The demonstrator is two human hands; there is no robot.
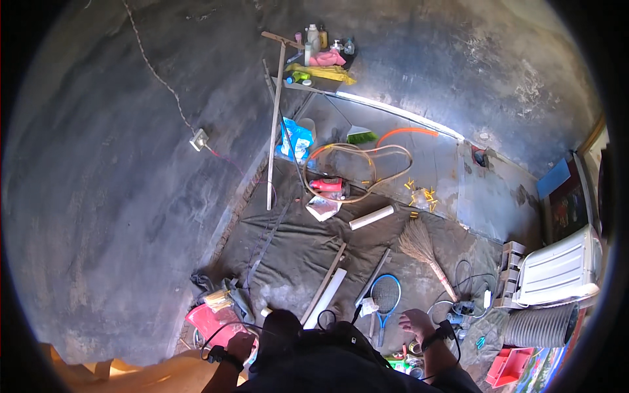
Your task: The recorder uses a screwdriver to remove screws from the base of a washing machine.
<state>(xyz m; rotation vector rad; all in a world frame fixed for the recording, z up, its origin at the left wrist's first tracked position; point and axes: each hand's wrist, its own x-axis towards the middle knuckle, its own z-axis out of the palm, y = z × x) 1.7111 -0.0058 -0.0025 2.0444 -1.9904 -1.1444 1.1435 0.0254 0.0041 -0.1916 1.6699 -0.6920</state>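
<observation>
My right hand [417, 323] hangs open above the blue racket [385, 296]. My left hand [239, 345] touches a pink bag [211, 321]; its grip is hidden.

Blue-framed racket [385, 296] lies flat on the dark floor tarp, head up, handle pointing down, just beside the open right hand. Pink plastic tub [213, 322] sits tilted right by the left hand.

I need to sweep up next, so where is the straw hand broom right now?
In the head view the straw hand broom lies on the dark floor mat, right of centre, between the white roll and the blue racket, ahead of the right hand.
</observation>
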